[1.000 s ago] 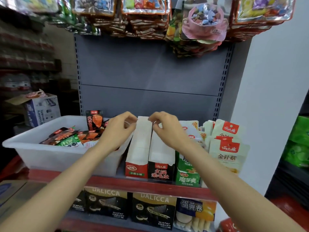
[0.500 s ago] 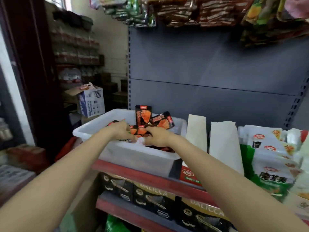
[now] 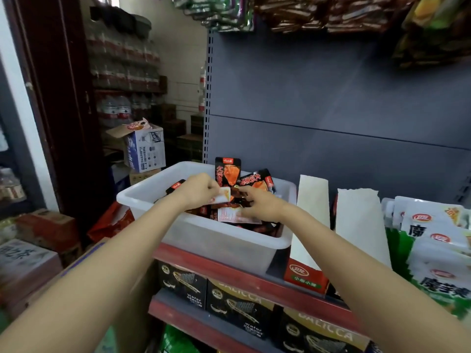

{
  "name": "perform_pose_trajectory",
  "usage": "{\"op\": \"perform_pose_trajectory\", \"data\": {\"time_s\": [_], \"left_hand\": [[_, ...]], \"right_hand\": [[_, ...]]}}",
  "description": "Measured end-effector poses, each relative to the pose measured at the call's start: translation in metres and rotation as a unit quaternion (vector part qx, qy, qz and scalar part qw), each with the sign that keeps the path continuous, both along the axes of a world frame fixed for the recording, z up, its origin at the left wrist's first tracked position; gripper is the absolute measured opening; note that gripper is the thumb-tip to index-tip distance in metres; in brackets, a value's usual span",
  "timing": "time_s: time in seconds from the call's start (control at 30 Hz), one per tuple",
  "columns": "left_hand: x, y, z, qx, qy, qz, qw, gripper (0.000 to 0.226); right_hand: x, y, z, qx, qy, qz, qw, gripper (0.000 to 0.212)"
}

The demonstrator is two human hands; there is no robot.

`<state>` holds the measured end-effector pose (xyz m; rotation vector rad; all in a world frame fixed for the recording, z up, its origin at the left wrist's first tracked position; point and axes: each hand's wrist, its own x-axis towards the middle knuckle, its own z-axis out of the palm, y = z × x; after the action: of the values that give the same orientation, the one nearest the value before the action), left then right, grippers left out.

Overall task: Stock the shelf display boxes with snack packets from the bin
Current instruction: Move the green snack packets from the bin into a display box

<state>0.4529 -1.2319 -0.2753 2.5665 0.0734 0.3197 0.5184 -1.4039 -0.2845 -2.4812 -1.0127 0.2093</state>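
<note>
Right now both hands work inside the white plastic bin (image 3: 204, 240), which sits on the red-edged shelf (image 3: 229, 271). The snack packets (image 3: 254, 182) heaped in it are small and flat, black and red with an orange picture and a red label at the top. One packet (image 3: 227, 171) stands upright against the far wall of the bin, long axis vertical, printed face toward the camera; others lean tilted just beside it. The left hand (image 3: 196, 191) has its fingers curled round a pale-backed packet (image 3: 224, 195), and the right hand (image 3: 262, 203) pinches dark packets, with a pale packet back (image 3: 233, 215) lying flat under it. The two hands are almost touching. To the right of the bin stand two tall display boxes (image 3: 313, 200), white flaps raised, the nearer one with a red and green front. Further right lean white-and-green bags (image 3: 433, 230). Black wafer boxes (image 3: 237, 307) fill the shelf below, and hanging packs (image 3: 318, 14) crowd the top.
</note>
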Motion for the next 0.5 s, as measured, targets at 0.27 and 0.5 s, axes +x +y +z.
{"op": "perform_pose_trajectory", "data": {"time_s": [0.27,0.5], "left_hand": [[-0.008,-0.052,0.023,-0.294,-0.166,-0.013,0.941,0.032],[-0.012,-0.095,0.027,-0.229,-0.164,-0.159,0.946,0.041]], "right_hand": [[-0.023,-0.008,0.009,0.193,0.029,0.039,0.980,0.080],[-0.041,-0.073,0.035,0.367,0.024,-0.070,0.927,0.023]]}}
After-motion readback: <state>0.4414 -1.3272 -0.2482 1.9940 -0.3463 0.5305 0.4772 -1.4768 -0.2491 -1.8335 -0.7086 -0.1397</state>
